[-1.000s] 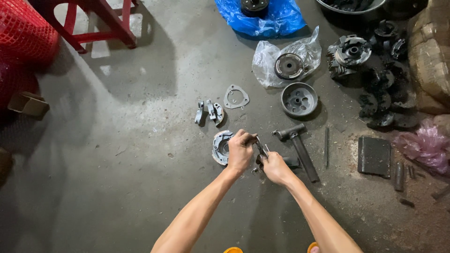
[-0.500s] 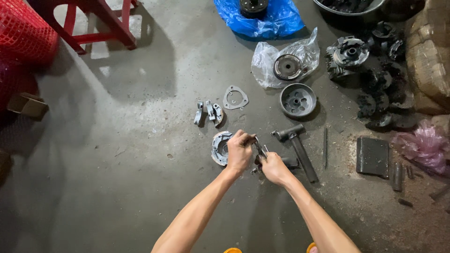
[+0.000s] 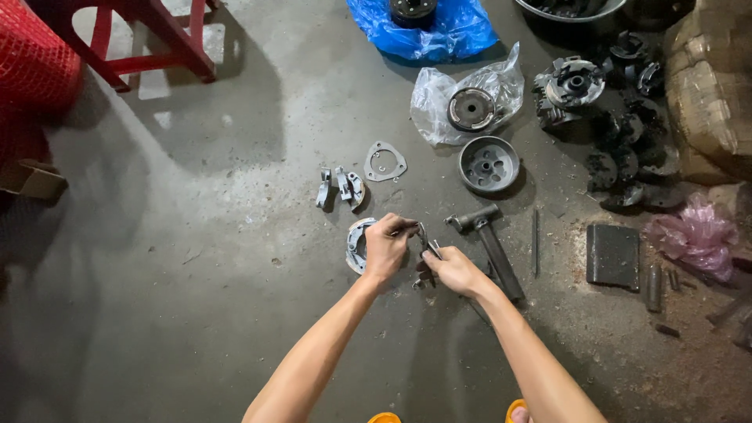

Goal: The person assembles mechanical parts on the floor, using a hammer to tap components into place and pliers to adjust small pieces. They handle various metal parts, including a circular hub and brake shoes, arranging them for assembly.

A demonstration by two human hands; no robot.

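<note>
Your left hand (image 3: 385, 249) is curled over a round grey metal part (image 3: 359, 244) lying on the concrete floor (image 3: 196, 298), fingers closed on its rim; your right hand (image 3: 452, 270) grips what looks like a pair of pliers (image 3: 427, 244), though the tool is small and partly hidden; a hammer (image 3: 489, 243) lies just beside that hand; a shallow metal drum (image 3: 488, 164) sits farther up.
</note>
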